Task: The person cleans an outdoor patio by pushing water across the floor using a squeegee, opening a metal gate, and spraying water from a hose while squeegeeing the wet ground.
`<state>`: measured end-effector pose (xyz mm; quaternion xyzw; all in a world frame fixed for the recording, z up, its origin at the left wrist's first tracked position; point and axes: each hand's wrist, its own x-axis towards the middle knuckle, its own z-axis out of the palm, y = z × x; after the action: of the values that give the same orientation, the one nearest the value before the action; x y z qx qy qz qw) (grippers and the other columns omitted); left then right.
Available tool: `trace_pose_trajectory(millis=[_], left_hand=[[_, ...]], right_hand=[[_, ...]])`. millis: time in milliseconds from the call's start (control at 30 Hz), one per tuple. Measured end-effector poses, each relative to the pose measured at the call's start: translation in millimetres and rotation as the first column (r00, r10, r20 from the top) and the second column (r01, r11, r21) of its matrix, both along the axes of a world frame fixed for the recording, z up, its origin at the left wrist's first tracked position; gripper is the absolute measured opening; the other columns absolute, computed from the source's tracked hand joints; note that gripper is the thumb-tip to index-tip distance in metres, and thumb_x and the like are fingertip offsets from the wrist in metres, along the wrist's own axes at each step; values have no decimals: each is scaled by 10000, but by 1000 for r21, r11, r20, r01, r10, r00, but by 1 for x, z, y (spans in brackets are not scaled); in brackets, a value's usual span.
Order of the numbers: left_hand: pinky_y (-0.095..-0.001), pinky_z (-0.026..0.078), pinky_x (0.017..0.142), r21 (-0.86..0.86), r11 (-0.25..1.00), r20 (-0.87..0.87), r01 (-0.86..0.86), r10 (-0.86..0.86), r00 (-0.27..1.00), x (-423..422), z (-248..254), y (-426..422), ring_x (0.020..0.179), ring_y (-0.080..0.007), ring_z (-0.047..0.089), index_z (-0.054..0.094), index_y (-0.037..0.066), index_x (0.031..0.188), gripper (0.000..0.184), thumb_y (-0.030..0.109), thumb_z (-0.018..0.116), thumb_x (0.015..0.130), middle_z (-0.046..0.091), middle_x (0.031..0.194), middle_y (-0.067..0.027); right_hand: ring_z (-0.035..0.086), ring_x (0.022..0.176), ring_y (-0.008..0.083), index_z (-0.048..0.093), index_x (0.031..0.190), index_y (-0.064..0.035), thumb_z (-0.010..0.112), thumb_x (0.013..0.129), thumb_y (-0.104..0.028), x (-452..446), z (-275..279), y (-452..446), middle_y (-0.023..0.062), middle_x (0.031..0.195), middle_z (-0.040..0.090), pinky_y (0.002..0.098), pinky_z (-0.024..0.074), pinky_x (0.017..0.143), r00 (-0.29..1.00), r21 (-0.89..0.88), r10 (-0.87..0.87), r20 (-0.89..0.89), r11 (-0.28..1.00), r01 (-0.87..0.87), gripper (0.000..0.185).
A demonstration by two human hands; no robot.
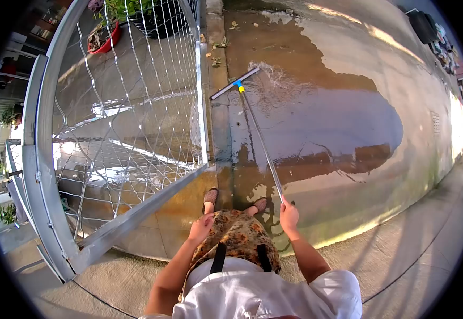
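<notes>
A long-handled floor squeegee (261, 139) reaches from my right hand (289, 213) out over the wet concrete. My right hand is closed around the upper end of its metal pole. The wide squeegee blade (226, 91), with a blue and yellow joint, lies at the near-left border of a big puddle (327, 119). Water ripples and splashes just beyond the blade. My left hand (201, 228) hangs in front of my patterned shorts (236, 229), its fingers curled, and nothing shows in them.
A metal mesh gate (130, 199) stands open on the left, its lower rail near my feet. Behind it are a red pot (106, 38) and a black planter (154, 24). Fallen leaves (218, 61) lie along the curb. Dark objects (421, 27) sit at the upper right.
</notes>
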<state>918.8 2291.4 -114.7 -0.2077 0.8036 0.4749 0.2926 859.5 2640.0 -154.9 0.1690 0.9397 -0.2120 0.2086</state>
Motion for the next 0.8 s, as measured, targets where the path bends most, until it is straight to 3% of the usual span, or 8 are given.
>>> trace_pose_trajectory(millis=[67,100,300,567,633,667,733,800], left_hand=[[-327,516,761,-18,1000,8,7,-7,1000,4,2,0,855,-233,674,607,75,1150,303,238,578,897,689,936,-132],[-328,517,762,-28,1000,11,11,-10,1000,5,3,0,855,-232,674,607,75,1150,304,238,579,896,689,936,-132],[-336,521,749,-45,996,77,-76,80,994,23,17,-4,848,-247,676,602,71,1154,320,247,587,887,688,924,-145],[-344,512,756,-123,991,121,51,-36,992,31,10,-12,837,-257,667,599,94,1176,315,258,558,909,681,932,-139],[-384,510,750,-122,990,28,71,-68,997,13,32,-8,833,-303,654,601,113,1169,318,286,544,908,671,922,-149],[-407,506,742,-149,988,-32,50,-55,998,26,8,-8,827,-309,648,599,123,1171,324,303,533,909,668,916,-149],[-403,500,751,-140,990,-8,26,-27,1000,17,10,-6,843,-305,643,608,113,1128,304,298,529,900,671,903,-135],[-402,495,750,-136,991,-86,7,-19,996,14,5,-4,840,-302,643,617,100,1090,294,297,528,890,674,893,-137]], right_hand=[[626,729,375,585,1236,-275,538,902,-211,-86,-31,-15,172,799,637,463,507,658,996,1,31,-89,1000,-31,344],[634,763,373,583,1238,-269,541,899,-215,-128,-53,-20,175,812,646,466,511,695,960,-52,40,-276,997,-57,346],[668,829,327,594,1222,-193,554,892,-193,-319,-19,-75,158,925,681,428,537,723,975,111,48,-216,994,-24,333],[632,718,304,554,1242,-195,614,844,-202,-195,22,50,104,883,603,420,525,601,841,457,359,-404,876,-154,403],[612,747,322,544,1250,-188,617,838,-141,-150,43,92,124,916,573,424,498,587,858,419,364,-364,886,-199,421],[605,737,341,540,1254,-179,624,832,-124,-130,52,105,124,903,571,437,489,589,853,442,384,-354,872,-209,434],[602,849,361,495,1307,-185,614,840,-133,-98,43,129,149,960,586,472,488,667,957,470,284,-58,854,-224,485],[587,948,379,440,1355,-194,581,849,-95,-67,35,128,185,1050,582,482,484,738,922,366,376,-97,875,-318,534]])
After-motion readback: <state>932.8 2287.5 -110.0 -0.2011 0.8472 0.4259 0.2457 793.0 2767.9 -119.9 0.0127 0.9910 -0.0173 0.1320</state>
